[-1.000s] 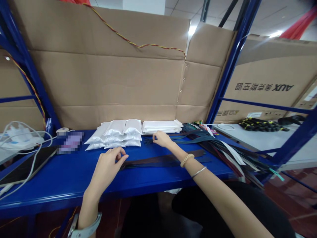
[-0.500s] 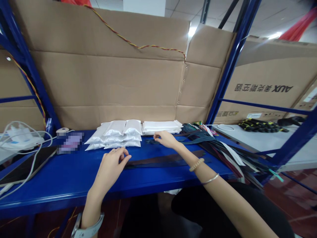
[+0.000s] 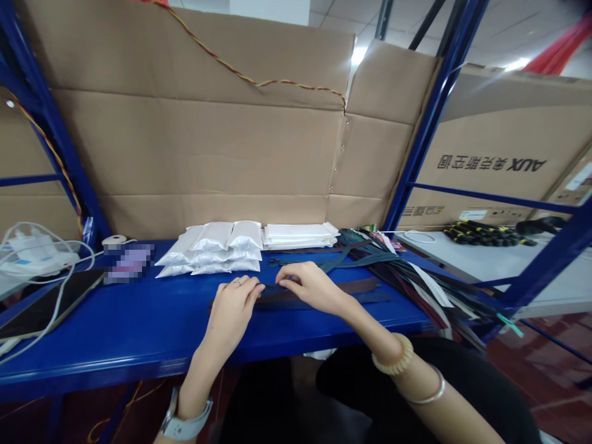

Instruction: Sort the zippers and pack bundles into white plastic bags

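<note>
My left hand [image 3: 234,311] is closed, its thumb and forefinger pinched on one end of a dark strip that looks like a zipper [image 3: 271,288]. Just to the right, my right hand [image 3: 311,287] pinches the same zipper, and a short length shows between the two hands. Under them, brown and navy zippers [image 3: 356,286] lie flat across the blue table. Behind my right hand is another dark blue zipper [image 3: 342,262], reaching toward the pile on the right. My fingers hide part of the held zipper.
Puffy white packets [image 3: 213,246] are stacked at the back, beside flat white packets [image 3: 300,235]. A heap of mixed zippers [image 3: 416,280] hangs over the right edge. A tablet [image 3: 55,302], white cables and a tape roll [image 3: 113,242] lie left. Cardboard [image 3: 208,148] walls the rear.
My right hand has come back toward me from the zippers near the flat packets and now meets my left hand. The left hand has shifted slightly right. A zipper now shows between them.
</note>
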A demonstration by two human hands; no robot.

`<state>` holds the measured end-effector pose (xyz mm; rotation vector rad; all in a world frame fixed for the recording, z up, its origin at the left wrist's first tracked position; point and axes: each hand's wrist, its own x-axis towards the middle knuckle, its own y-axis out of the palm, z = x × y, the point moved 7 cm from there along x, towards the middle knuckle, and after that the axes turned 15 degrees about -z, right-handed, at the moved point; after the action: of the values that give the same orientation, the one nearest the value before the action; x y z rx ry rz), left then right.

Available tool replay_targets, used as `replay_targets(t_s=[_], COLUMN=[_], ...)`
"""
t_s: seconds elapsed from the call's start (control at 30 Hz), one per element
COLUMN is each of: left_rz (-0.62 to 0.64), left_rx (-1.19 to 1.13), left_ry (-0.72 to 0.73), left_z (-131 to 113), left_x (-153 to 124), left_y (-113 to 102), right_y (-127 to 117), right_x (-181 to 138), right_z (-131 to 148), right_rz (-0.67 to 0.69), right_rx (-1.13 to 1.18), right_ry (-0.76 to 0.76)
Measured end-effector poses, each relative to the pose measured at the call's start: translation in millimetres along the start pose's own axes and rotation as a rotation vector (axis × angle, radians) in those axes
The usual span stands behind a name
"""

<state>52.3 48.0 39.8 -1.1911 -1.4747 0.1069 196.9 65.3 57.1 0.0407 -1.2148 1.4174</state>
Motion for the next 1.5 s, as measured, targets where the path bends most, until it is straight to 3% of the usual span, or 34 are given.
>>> replay_targets(t_s=[0.13, 0.2, 0.33, 0.47, 0.6, 0.77, 0.87, 0.97, 1.07, 1.23, 1.5], left_rz=[-0.062, -0.08, -0.066, -0.057, -0.058, -0.05, -0.056, -0.112, -0.185, -0.227, -0.397], left_rx=[0.017, 0.008, -0.019, -0.014, 0.018, 0.027, 0.063, 0.061, 0.068, 0.131, 0.308], left_ry=[-0.043, -0.058, -0.055, -0.003, 0.023, 0.084, 0.108, 0.099, 0.059, -0.045, -0.196], left_z=[4, 4, -2, -9, -9, -15, -18, -15, 1, 47, 115], left_x=[1, 1, -1, -1, -1, -2, -2, -1, 2, 7, 0], left_y=[-5, -7, -2, 4, 4, 0, -2, -10, -25, -49, -90], right_y=[-12, -5, 25, 35, 33, 18, 13, 2, -18, -54, -109], right_x=[-3, -7, -19, -21, -19, -15, -13, -11, -6, 2, -10], right_z=[5, 7, 10, 3, 2, 10, 13, 6, -11, -43, -120], right_rz=[-0.275, -0.22, 0.061, 0.058, 0.026, -0.128, -0.152, -0.228, -0.324, -0.402, -0.367], right_rx=[0.002, 0.041, 0.212, 0.355, 0.404, 0.162, 0.001, -0.155, -0.291, -0.507, -0.83], right_ry=[0.071, 0.127, 0.234, 0.334, 0.333, 0.237, 0.174, 0.152, 0.144, 0.101, 0.411])
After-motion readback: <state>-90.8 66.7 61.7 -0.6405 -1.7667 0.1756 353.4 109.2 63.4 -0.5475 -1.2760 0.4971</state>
